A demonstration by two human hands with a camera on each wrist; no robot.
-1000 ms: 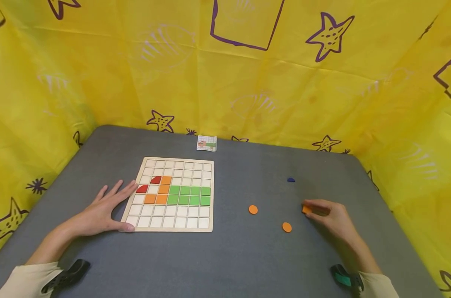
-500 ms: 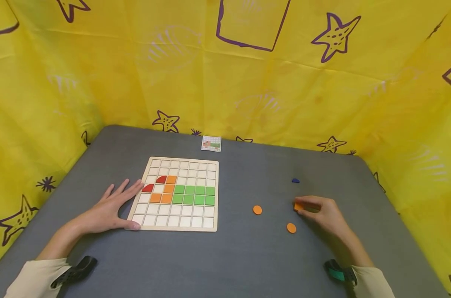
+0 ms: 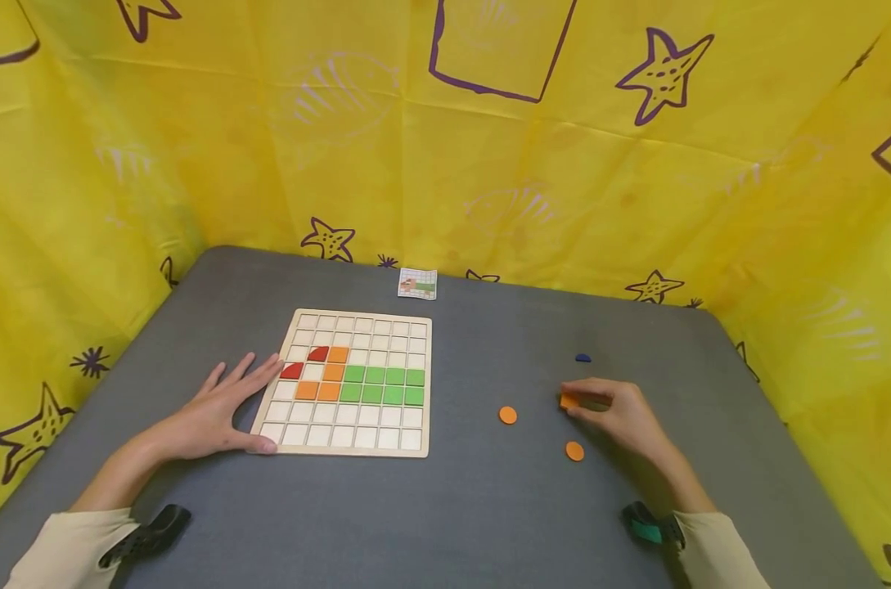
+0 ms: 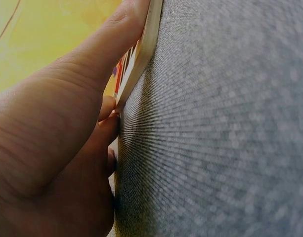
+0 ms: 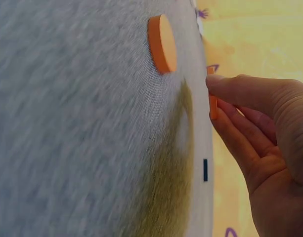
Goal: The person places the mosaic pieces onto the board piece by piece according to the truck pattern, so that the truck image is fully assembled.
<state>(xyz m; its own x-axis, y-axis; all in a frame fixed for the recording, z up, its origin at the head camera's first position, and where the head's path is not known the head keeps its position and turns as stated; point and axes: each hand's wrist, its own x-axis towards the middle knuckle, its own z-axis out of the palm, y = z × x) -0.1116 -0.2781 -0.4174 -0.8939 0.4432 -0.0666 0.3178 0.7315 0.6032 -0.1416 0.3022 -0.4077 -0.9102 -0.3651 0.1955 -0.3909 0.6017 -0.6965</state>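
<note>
The left hand [image 3: 204,419] rests spread at the left edge of the wooden grid board [image 3: 367,415], its thumb on the near left corner and its fingertips at the upper side. Red quarter-round tiles [image 3: 291,371], orange square tiles [image 3: 308,391] and green square tiles [image 3: 372,394] fill some cells. In the right hand [image 3: 625,413], thumb and fingers pinch a small orange tile [image 3: 568,401], seen edge-on in the right wrist view [image 5: 213,106]; it is above the table. The fingers partly hide its shape.
Two orange discs, one nearer the board [image 3: 507,415] and one nearer the person [image 3: 574,451], lie on the grey table [image 3: 445,523]. A blue half-round piece [image 3: 582,357] lies beyond the right hand. A small pattern card [image 3: 418,284] lies at the back edge, before a yellow curtain [image 3: 489,164].
The right hand has moved left with the orange tile, toward the board. The left hand stays at the board's edge. The head view shifted slightly at first.
</note>
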